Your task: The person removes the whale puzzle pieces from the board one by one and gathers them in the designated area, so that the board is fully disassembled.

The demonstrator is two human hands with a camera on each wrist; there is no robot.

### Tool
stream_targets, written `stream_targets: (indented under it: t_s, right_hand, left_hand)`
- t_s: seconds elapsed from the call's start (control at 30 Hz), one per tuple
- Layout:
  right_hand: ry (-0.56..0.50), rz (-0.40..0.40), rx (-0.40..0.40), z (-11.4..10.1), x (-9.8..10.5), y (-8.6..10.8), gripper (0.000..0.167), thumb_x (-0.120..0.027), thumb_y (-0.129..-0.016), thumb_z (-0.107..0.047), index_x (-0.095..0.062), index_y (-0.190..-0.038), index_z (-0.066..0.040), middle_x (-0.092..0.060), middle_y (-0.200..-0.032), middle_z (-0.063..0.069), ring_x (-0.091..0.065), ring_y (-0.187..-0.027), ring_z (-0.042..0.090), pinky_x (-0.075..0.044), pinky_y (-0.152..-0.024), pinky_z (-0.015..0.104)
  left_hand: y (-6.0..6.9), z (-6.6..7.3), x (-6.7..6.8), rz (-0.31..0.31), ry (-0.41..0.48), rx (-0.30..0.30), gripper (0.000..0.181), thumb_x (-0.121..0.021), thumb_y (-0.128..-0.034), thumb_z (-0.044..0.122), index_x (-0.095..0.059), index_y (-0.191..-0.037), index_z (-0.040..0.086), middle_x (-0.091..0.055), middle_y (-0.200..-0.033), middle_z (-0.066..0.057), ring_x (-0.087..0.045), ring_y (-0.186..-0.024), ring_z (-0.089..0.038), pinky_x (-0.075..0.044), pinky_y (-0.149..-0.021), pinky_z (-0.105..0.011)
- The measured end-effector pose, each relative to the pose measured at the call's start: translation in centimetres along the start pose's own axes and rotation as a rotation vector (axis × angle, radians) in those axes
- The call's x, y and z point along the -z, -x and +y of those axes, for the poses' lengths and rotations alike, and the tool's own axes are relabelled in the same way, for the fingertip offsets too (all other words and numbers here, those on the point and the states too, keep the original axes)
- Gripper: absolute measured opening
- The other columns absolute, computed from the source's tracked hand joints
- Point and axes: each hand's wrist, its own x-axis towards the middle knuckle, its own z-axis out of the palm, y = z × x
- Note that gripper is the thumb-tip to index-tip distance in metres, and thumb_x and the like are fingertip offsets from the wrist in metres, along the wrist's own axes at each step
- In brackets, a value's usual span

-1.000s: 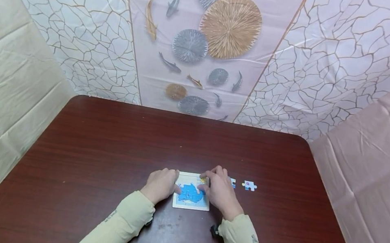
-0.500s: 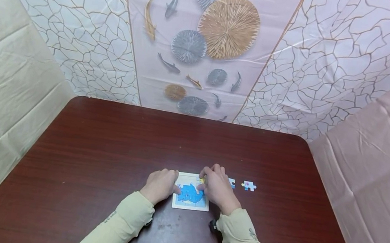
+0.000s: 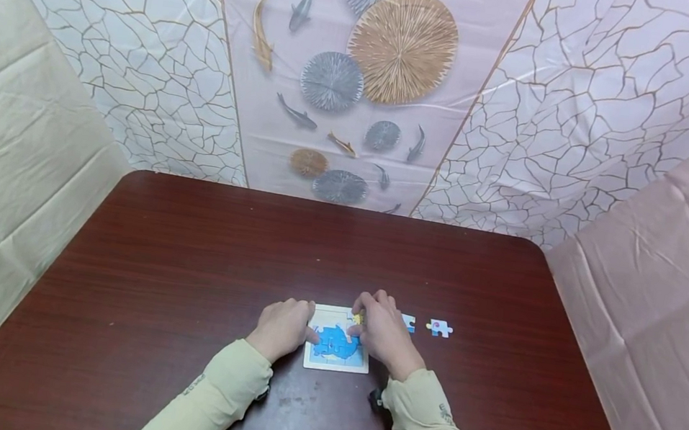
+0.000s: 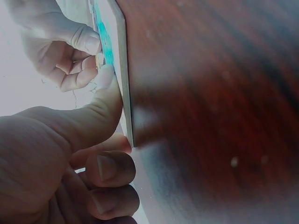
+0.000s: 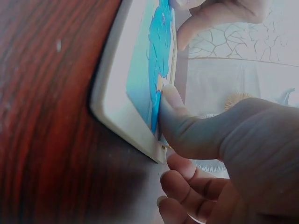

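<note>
A small framed jigsaw puzzle with a blue whale picture lies on the table before me. My left hand grips its left edge. In the left wrist view that hand's thumb rests on top and the fingers curl at the side. Over the upper right corner, my right hand pinches a puzzle piece with yellow on it between thumb and index finger. The thumb's tip touches the picture in the right wrist view. Most of that piece is hidden by the fingers, so how it sits in the frame cannot be told.
Two loose puzzle pieces lie right of the frame: one is fully visible, the other partly behind the right hand. The dark red-brown table ends at a patterned cloth backdrop, with pale cloth walls at both sides.
My right hand and wrist have shifted slightly to the left over the puzzle's upper right corner. The left hand keeps its hold on the frame's edge.
</note>
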Motion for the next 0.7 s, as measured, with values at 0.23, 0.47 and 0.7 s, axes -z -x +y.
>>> stream_targets:
  t_s: [0.23,0.47,0.7]
  right_hand:
    - [-0.009,0.009,0.005,-0.01,-0.03,0.02,0.029,-0.081,-0.08,-0.016,-0.061,-0.1,-0.015,-0.052,-0.094,-0.002,-0.047,-0.09,0.021,-0.045,-0.08,0.039]
    - [-0.025,-0.006,-0.01,-0.26,0.14,0.19,0.031,-0.08,-0.082,-0.015,-0.065,-0.109,-0.011,-0.054,-0.099,0.0,-0.048,-0.094,0.021,-0.047,-0.081,0.038]
    - [-0.006,-0.009,-0.029,-0.36,0.1,0.24,0.03,-0.08,-0.082,-0.017,-0.064,-0.106,-0.015,-0.051,-0.097,0.0,-0.047,-0.093,0.021,-0.046,-0.08,0.039]
  left_hand:
    - [0.1,0.04,0.04,0.01,0.011,-0.003,0.059,-0.08,-0.0761,0.038,-0.066,-0.121,0.001,-0.071,-0.09,-0.014,-0.066,-0.074,-0.031,-0.048,-0.053,-0.038]
    - [-0.02,-0.02,-0.11,0.013,0.001,-0.007,0.055,-0.08,-0.0761,0.038,-0.068,-0.117,0.004,-0.07,-0.084,-0.012,-0.066,-0.071,-0.03,-0.047,-0.051,-0.037]
    - [-0.06,-0.04,-0.21,0.018,-0.009,-0.007,0.056,-0.081,-0.0755,0.039,-0.068,-0.117,0.004,-0.07,-0.089,-0.014,-0.066,-0.075,-0.032,-0.049,-0.054,-0.04]
